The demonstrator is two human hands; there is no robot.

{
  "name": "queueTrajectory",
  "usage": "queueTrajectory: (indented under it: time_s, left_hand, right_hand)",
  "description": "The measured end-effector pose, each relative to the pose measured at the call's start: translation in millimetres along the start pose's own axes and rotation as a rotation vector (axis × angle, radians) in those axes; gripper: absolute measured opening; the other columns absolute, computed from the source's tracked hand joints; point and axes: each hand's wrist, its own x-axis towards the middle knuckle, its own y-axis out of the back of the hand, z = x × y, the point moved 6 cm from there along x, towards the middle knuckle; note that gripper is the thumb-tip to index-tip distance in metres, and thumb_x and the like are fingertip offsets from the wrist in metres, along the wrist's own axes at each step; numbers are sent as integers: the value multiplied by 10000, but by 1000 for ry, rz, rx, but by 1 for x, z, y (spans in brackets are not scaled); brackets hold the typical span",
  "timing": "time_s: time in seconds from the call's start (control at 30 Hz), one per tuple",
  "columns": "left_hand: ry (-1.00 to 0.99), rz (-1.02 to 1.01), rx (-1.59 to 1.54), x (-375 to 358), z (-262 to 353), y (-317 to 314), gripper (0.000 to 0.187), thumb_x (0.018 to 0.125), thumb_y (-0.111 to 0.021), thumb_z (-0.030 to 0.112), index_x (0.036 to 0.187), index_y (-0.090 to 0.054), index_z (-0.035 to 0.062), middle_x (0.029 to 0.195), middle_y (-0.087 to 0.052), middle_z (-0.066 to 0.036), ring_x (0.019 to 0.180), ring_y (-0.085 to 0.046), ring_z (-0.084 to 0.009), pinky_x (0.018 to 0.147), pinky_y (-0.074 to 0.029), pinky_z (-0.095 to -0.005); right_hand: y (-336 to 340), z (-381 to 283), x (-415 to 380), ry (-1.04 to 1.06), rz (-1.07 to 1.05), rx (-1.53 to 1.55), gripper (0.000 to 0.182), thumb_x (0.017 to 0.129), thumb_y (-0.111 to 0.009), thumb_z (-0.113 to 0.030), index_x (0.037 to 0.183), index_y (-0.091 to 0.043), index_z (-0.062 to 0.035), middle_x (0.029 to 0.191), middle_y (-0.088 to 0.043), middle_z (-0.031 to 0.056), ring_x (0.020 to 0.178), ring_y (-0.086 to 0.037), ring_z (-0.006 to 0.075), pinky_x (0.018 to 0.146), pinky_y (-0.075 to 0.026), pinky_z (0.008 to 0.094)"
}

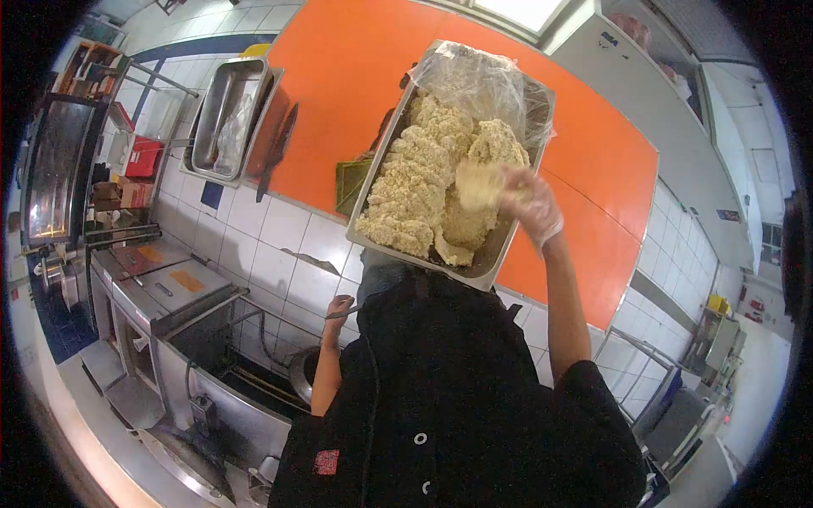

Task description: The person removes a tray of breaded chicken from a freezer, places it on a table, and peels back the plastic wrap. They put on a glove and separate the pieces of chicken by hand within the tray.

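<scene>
A steel tray (501, 254) holds several pale breaded pieces (415, 190), with clear plastic film (483, 80) bunched at its far end. It rests on an orange surface (339, 76). My right hand (529, 203), in a clear glove, is over the tray's right side, holding one flat breaded piece (478, 182). My left hand (337, 309) is lower and to the left, near the tiled edge, curled around what looks like a thin grey utensil (345, 313). My black jacket (457, 406) fills the lower middle of the view.
A second steel pan (216, 114) with plastic inside sits at the orange surface's left end. Steel kitchen equipment with a lid (169, 284) and a basin (246, 398) stands lower left. A red box (144, 157) and a dark oven door (55, 169) are at far left.
</scene>
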Motion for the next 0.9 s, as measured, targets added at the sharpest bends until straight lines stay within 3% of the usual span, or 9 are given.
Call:
queueTrajectory:
  time_s: [0.13, 0.17, 0.27, 0.3, 0.6, 0.7, 0.77, 0.83, 0.9]
  left_hand:
    - [-5, -2, 16, 0, 14, -2, 342, 819, -670, 242, 1025, -602, -21, 922, -650, -152, 790, -617, -181, 677, -504, -300]
    - [20, 3, 34, -1, 20, -2, 347, 818, -670, 241, 1033, -597, -22, 927, -648, -153, 782, -615, -177, 667, -504, -302]
    - [41, 21, -5, -2, 25, -1, 363, 819, -666, 238, 1058, -583, -21, 929, -645, -157, 766, -609, -169, 642, -500, -302]
    - [44, 28, -31, -3, 22, 1, 368, 820, -663, 238, 1067, -578, -21, 928, -644, -158, 762, -607, -167, 635, -497, -300]
    - [18, 0, -9, -15, 3, 3, 403, 818, -667, 282, 1067, -578, -21, 914, -655, -146, 777, -606, -173, 672, -479, -296]
    - [-48, -14, 10, 4, -24, 9, 396, 818, -666, 277, 1061, -584, -25, 925, -656, -141, 801, -608, -181, 682, -481, -296]
    - [-29, -15, -26, 8, -31, 11, 393, 818, -664, 274, 1061, -586, -25, 933, -655, -141, 816, -610, -189, 690, -484, -301]
    - [-12, -19, -33, 10, -29, 11, 386, 818, -662, 268, 1060, -587, -24, 938, -653, -140, 818, -610, -192, 693, -486, -306]
    - [6, -20, -16, 8, -17, 9, 377, 817, -661, 260, 1057, -588, -21, 943, -651, -139, 807, -610, -188, 693, -487, -310]
  right_hand:
    - [21, -15, 28, 105, 340, 234, 413, 756, -699, -207, 1111, -547, -63, 1190, -543, 74, 1113, -497, 189, 909, -453, 357]
    - [21, -10, 36, 158, 346, 172, 456, 768, -681, -184, 1186, -549, -58, 1194, -555, 119, 1122, -516, 225, 935, -443, 360]
    - [7, -8, 38, 121, 217, -704, 429, 776, -665, -173, 1171, -567, -38, 1207, -551, 172, 1133, -523, 278, 952, -430, 369]
    - [6, 2, 42, 168, 254, -657, 436, 770, -667, -191, 1168, -576, -37, 1207, -544, 205, 1144, -514, 312, 967, -416, 373]
    - [3, -19, 27, 243, 322, -811, 409, 757, -674, -201, 1131, -589, -60, 1273, -487, 188, 1152, -483, 358, 981, -394, 402]
    - [-12, -35, 12, 339, 313, -680, 374, 758, -674, -226, 1080, -595, -52, 1187, -540, 187, 1120, -505, 351, 965, -398, 410]
    - [-39, -27, -3, 281, 114, -579, 354, 764, -661, -223, 1056, -583, -40, 1099, -580, 192, 1093, -518, 351, 951, -402, 404]
    - [-78, 6, -18, 162, -174, -740, 382, 762, -656, -217, 1081, -563, -28, 1044, -594, 215, 1079, -528, 366, 937, -415, 416]
    - [-109, 51, -33, -111, -656, -984, 379, 758, -647, -196, 1076, -553, -13, 1067, -580, 243, 1056, -539, 385, 921, -430, 429]
